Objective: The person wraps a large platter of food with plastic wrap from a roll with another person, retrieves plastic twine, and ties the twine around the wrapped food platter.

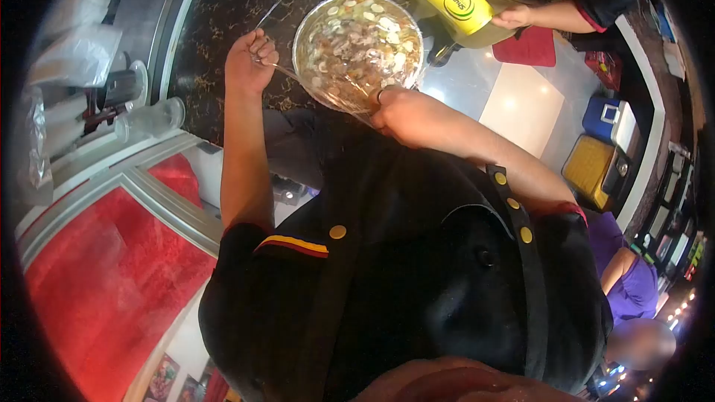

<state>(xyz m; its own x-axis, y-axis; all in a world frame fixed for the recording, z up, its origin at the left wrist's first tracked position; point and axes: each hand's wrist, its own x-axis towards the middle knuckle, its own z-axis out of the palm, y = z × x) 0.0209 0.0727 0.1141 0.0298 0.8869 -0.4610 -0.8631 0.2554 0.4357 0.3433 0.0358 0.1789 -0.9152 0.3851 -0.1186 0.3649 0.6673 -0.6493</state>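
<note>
A round metal-rimmed bowl (pixel 357 48) of mixed food with pale slices stands on the dark marbled counter (pixel 216 22), with clear plastic film (pixel 339 97) over it. My left hand (pixel 252 63), left of the bowl, is closed on the film's stretched edge. At the bowl's near right rim, my right hand (pixel 391 113) has its fingers closed on the film too. Beyond the bowl lies a long yellow box (pixel 447 0), with a co-worker's hand (pixel 514 17) at its right end.
Clear plastic cups (pixel 160 117) and wrapped stacks are at the left. Red material (pixel 112 275) lies behind glass at the lower left. A blue and white cooler (pixel 607 120) stands at the right, and a person in purple (pixel 633 283) is at the lower right.
</note>
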